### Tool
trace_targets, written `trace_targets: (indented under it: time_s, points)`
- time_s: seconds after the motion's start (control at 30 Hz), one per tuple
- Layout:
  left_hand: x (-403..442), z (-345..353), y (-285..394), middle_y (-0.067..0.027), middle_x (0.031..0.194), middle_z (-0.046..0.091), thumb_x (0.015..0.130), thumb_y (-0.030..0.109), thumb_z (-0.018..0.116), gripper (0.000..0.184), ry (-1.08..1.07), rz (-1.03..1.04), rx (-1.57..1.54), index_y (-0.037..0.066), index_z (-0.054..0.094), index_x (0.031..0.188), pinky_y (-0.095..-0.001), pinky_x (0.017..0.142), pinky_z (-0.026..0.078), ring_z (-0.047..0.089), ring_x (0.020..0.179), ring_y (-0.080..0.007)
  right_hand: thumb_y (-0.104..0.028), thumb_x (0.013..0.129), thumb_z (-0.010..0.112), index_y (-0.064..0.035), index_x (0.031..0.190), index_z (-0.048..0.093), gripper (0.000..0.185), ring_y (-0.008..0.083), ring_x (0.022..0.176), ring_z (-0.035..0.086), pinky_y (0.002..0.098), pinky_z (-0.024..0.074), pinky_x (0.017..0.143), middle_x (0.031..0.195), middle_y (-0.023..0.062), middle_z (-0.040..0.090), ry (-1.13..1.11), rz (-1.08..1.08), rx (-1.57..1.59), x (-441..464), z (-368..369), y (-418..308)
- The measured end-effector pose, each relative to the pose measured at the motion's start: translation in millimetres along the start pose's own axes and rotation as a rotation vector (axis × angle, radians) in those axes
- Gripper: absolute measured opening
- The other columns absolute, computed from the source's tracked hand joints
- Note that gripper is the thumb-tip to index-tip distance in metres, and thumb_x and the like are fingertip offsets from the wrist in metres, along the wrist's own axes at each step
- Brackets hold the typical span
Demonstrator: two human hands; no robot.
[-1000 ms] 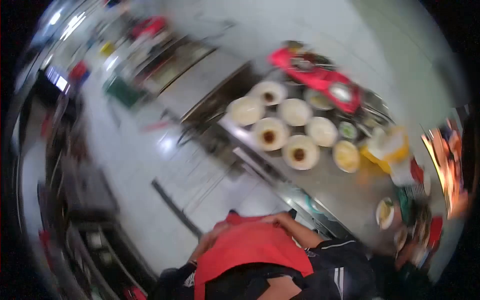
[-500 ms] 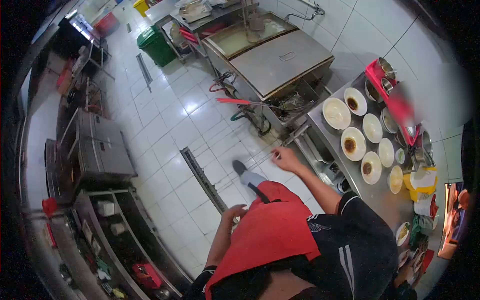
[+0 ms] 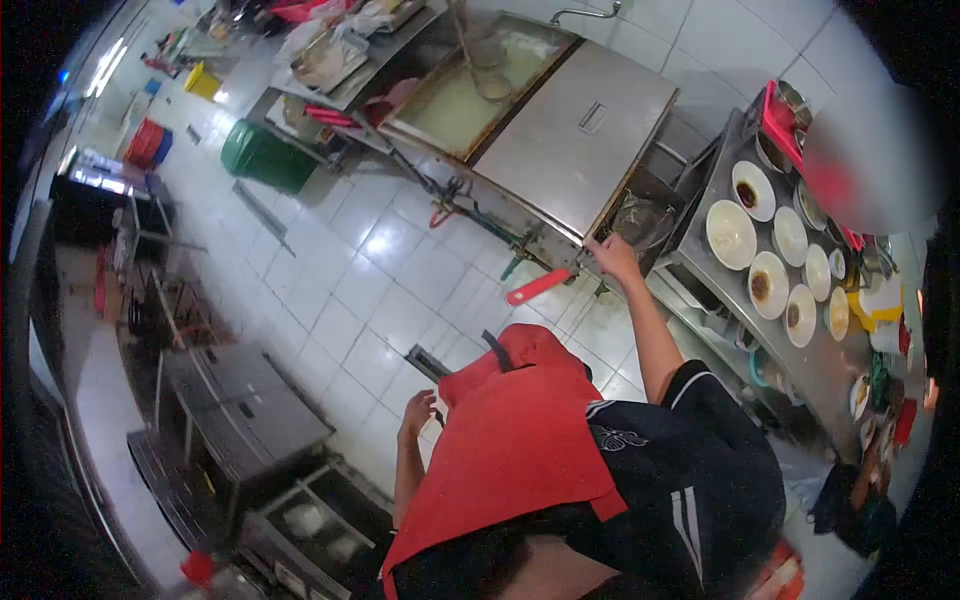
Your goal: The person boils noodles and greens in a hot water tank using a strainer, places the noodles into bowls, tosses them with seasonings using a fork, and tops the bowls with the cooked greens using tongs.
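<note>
One red-handled tool [image 3: 540, 286], likely light, stiff and best held by its grip [image 3: 530, 291], jutted beyond the steel cooker [image 3: 560, 150], the right hand [image 3: 612, 258] at its inner end, whether clasping I couldn't tell, the left hand [image 3: 420, 412] empty with fingers [image 3: 427, 399] loosely curled.

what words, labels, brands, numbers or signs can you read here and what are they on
No text can be read anywhere.
Black shirt: pale outline emblem and white stripes, no legible letters.
Red apron: no print visible.
Red handle by the right hand: no legible marking.
Yellow item beyond the bowls: too blurred to tell.
</note>
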State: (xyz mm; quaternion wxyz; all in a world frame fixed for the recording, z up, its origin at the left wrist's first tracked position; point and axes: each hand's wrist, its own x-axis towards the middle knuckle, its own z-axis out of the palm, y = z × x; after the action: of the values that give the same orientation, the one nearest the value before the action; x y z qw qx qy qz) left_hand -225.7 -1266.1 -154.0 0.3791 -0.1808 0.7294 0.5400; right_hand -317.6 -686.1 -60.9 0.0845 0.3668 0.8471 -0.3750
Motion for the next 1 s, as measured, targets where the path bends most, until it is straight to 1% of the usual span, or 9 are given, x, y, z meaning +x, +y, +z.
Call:
trace_targets:
  time_s: [0.1,0.2,0.33,0.53,0.63,0.7,0.73,0.87,1.0]
  points:
    - [49.8,-56.5,46.6,-0.0052,0.098,0.064,0.091,0.024,0.050,0.034,-0.058,-0.076,0.045,0.005,0.057,0.119,-0.0305,0.066,0.046,0.061,0.078,-0.0163,-0.058,0.063,0.074,-0.0008,0.091,0.058,0.065,0.0352,0.091,0.064,0.0422,0.0498,0.078,0.095,0.0236,0.065,0.120,-0.007,-0.163,-23.4,12.8,-18.3]
    - [110.6,-84.6,136.7,-0.0082,0.104,0.065,0.090,0.026,0.048,0.039,-0.100,-0.052,0.225,0.009,0.056,0.125,-0.0324,0.070,0.047,0.062,0.088,-0.0180,-0.044,0.066,0.073,0.0039,0.109,0.055,0.067,0.0394,0.100,0.063,0.0436,0.0503,0.086,0.105,0.0266,0.064,0.079,0.165,-0.211,-36.8,3.4,-48.5]
    - [207.2,-127.7,238.3,-0.0093,0.112,0.062,0.090,0.033,0.050,0.049,-0.174,0.150,0.449,0.006,0.049,0.131,-0.0339,0.078,0.047,0.062,0.095,-0.0216,-0.030,0.073,0.066,0.0011,0.109,0.059,0.048,0.0366,0.101,0.063,0.0430,0.0517,0.087,0.109,0.0240,0.064,0.094,0.322,-0.405,-34.9,14.9,-57.3]
    - [310.1,-127.2,413.4,-0.0111,0.100,0.066,0.092,0.027,0.051,0.039,-0.331,0.523,0.563,0.000,0.058,0.119,-0.0320,0.077,0.049,0.063,0.085,-0.0190,-0.013,0.070,0.063,-0.0011,0.100,0.061,0.032,0.0370,0.097,0.064,0.0450,0.0527,0.082,0.105,0.0215,0.065,0.234,0.473,-0.466,-30.7,33.1,-61.4]
    - [347.8,-74.0,520.6,-0.0145,0.107,0.065,0.091,0.026,0.052,0.037,-0.472,0.755,0.671,-0.001,0.058,0.116,-0.0317,0.087,0.047,0.061,0.099,-0.0209,-0.013,0.069,0.063,-0.0022,0.099,0.061,0.033,0.0383,0.096,0.064,0.0456,0.0525,0.082,0.103,0.0211,0.066,0.345,0.509,-0.391,-36.2,36.9,-63.0]
    - [323.1,-21.6,610.0,-0.0181,0.121,0.059,0.091,0.027,0.052,0.042,-0.410,0.906,0.861,-0.001,0.055,0.122,-0.0379,0.097,0.042,0.054,0.115,-0.0280,-0.012,0.068,0.063,-0.0034,0.101,0.061,0.033,0.0378,0.095,0.064,0.0456,0.0523,0.082,0.099,0.0207,0.067,0.366,0.562,-0.379,-39.0,38.4,-68.9]
    - [341.7,1.4,641.3,-0.0194,0.130,0.053,0.090,0.024,0.056,0.047,-0.461,0.867,0.738,0.000,0.049,0.129,-0.0384,0.102,0.037,0.049,0.123,-0.0293,-0.012,0.068,0.063,-0.0031,0.100,0.062,0.033,0.0374,0.094,0.064,0.0452,0.0524,0.082,0.098,0.0206,0.067,0.342,0.593,-0.399,-37.1,39.3,-72.5]
    - [328.8,105.9,744.0,-0.0199,0.136,0.047,0.087,0.017,0.060,0.053,-0.321,1.255,0.396,0.001,0.041,0.134,-0.0386,0.104,0.036,0.046,0.127,-0.0301,-0.014,0.069,0.065,-0.0015,0.093,0.065,0.027,0.0360,0.095,0.065,0.0426,0.0534,0.082,0.099,0.0214,0.066,0.281,0.694,-0.378,-33.7,36.5,-83.9]
    - [315.6,167.7,761.2,-0.0195,0.121,0.056,0.090,0.013,0.054,0.034,-0.287,1.366,0.510,0.003,0.049,0.122,-0.0417,0.093,0.043,0.054,0.114,-0.0336,-0.018,0.067,0.067,-0.0011,0.092,0.066,0.030,0.0355,0.094,0.065,0.0413,0.0535,0.082,0.100,0.0224,0.066,0.380,0.713,-0.378,-21.0,14.3,-92.8]
